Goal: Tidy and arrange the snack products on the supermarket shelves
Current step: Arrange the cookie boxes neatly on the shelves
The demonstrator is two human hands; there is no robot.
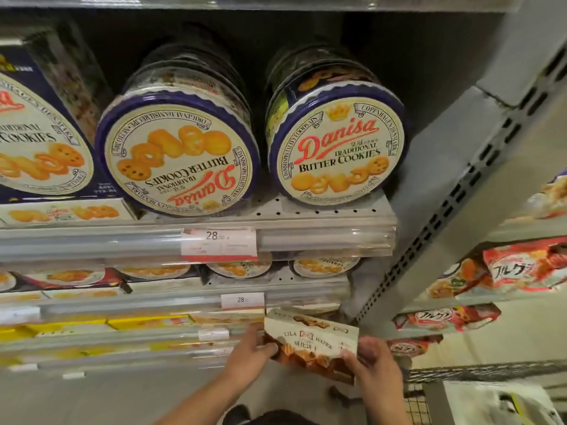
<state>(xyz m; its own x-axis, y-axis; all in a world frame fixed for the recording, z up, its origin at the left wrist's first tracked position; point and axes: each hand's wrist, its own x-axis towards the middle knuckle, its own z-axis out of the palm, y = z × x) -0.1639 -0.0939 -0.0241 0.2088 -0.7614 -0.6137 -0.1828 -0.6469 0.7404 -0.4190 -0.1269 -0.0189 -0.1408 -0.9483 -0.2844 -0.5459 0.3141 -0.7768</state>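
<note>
The wafer box (311,345) is held low at the front of the shelving, just before a lower shelf, gripped at its two ends: the left hand (250,352) is curled round the left end with the thumb on its front, and the right hand (376,360) is clasped round the right end. A slip is judged possible, since the box is tilted and carried only by its ends; should one grip be loosened before the box is seated, it could be dropped to the floor. It could also be caught on the shelf lip or on the price tag (242,300) just above it, and the tag knocked from its rail. From the left, a boxed cookie pack (36,142) is seen on the upper shelf, then an inverted cookie tin (178,157) standing on edge, which is judged liable to roll if the shelf is jolted, then an upright-reading cookie tin (337,151) beside it. Yellow packs (147,322) are crowded along the lower shelves, leaving little room. Further right, the slotted upright (460,194) bounds the bay, and cereal bags (518,268) are stacked beyond it.
</note>
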